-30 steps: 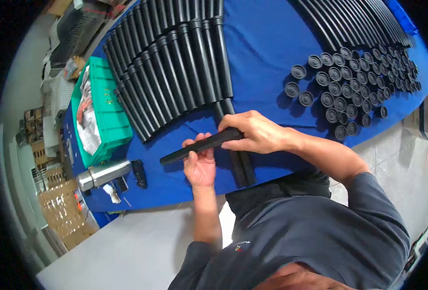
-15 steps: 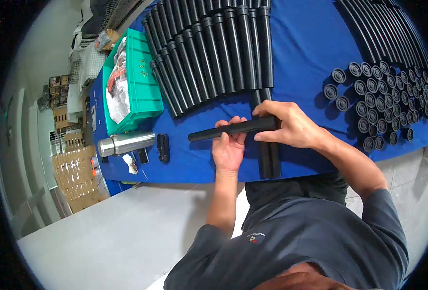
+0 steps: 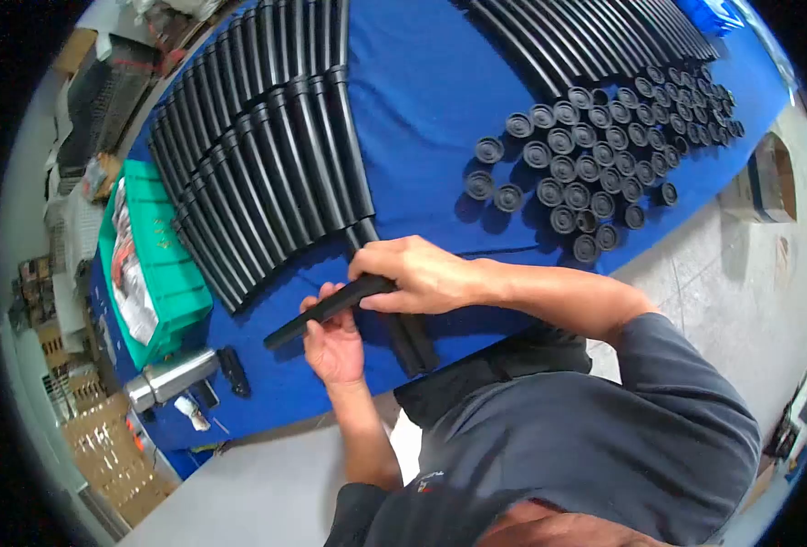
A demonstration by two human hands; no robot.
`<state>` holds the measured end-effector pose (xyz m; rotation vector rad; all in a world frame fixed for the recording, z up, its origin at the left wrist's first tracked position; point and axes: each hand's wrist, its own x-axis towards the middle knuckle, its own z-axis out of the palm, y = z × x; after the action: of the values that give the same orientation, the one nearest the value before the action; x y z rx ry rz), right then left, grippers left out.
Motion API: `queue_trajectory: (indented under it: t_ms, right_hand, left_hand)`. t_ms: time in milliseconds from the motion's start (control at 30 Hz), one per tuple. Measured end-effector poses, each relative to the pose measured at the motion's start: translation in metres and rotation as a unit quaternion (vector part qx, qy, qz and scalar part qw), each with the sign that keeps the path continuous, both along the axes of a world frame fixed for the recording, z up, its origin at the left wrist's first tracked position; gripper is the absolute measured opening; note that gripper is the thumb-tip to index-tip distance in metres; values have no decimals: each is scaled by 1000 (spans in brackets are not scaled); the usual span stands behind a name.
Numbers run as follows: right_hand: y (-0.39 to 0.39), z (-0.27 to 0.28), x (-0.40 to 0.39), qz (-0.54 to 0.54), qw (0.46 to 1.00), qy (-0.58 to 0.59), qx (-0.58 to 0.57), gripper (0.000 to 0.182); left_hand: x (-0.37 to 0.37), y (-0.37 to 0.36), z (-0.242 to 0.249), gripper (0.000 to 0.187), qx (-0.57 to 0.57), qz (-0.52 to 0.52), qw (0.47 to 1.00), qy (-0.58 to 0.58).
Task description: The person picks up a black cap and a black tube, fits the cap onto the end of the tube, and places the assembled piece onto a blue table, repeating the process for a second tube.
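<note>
A black tube [image 3: 305, 325] is held slantwise over the front of the table, its narrower end pointing left. My left hand [image 3: 338, 351] supports it from below, palm up, with thumb and fingers around its middle. Around the thicker right end, my right hand [image 3: 417, 273] is closed from above, and that end is partly hidden by the fingers. Beneath my right hand a pair of black tubes [image 3: 410, 345] lies side by side on the blue cloth, reaching towards the table's front edge.
Rows of black tubes [image 3: 276, 173] lie behind my hands. Many round black caps [image 3: 563, 169] stand to the right, with thin black rods [image 3: 595, 41] beyond. At left are a green crate [image 3: 171, 283], a steel flask [image 3: 174, 376] and a small black object [image 3: 233, 371].
My view has turned and shifted to the right, so the table appears rotated and further left. Both hands keep hold of the same tube, which now looks more steeply tilted.
</note>
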<state>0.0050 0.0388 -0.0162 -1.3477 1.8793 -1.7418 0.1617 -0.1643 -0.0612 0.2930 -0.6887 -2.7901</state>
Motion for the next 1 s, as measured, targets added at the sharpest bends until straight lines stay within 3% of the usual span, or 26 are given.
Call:
queue_trajectory:
  t_ms: [33,167,267,300,367,433,533,633,767,800,900,933,1000]
  right_hand:
    - [-2,-1,0,-14,1000,8,-16,38]
    - [5,17,-5,46,977,-118,172,40]
    - [-2,1,1,3,999,-16,31,32]
    - [-1,3,0,1,1000,7,30,33]
    - [-1,7,-1,7,999,-22,35,33]
    - [5,29,-4,23,977,-121,175,33]
    - [2,18,-2,2,987,-107,123,33]
    - [-7,9,-2,-52,998,25,-13,30]
    - [2,31,-5,10,954,-193,227,31]
    - [2,29,-4,7,959,-188,214,34]
    - [-5,10,-2,-59,997,1,40,34]
    - [-5,9,-2,-55,998,-9,39,33]
    - [0,21,-3,-12,980,-144,135,33]
  left_hand:
    - [-3,3,-3,37,2,-5,1000,9]
    - [2,1,-1,35,-26,0,1000,10]
    - [-1,3,-1,36,-12,15,1000,-6]
    - [-3,3,0,37,-9,18,1000,-8]
    - [-2,4,-1,37,-6,17,1000,-8]
    - [-1,5,3,35,4,20,1000,-21]
    - [-6,7,5,30,-2,12,1000,-8]
    - [-7,7,3,28,-2,12,1000,2]
    - [-7,8,3,28,-12,1,1000,16]
    - [-7,7,2,30,-12,-2,1000,17]
    - [-7,5,-1,30,-9,-10,1000,20]
    - [-7,6,-1,30,-7,-10,1000,26]
    - [-7,7,3,28,-10,-9,1000,21]
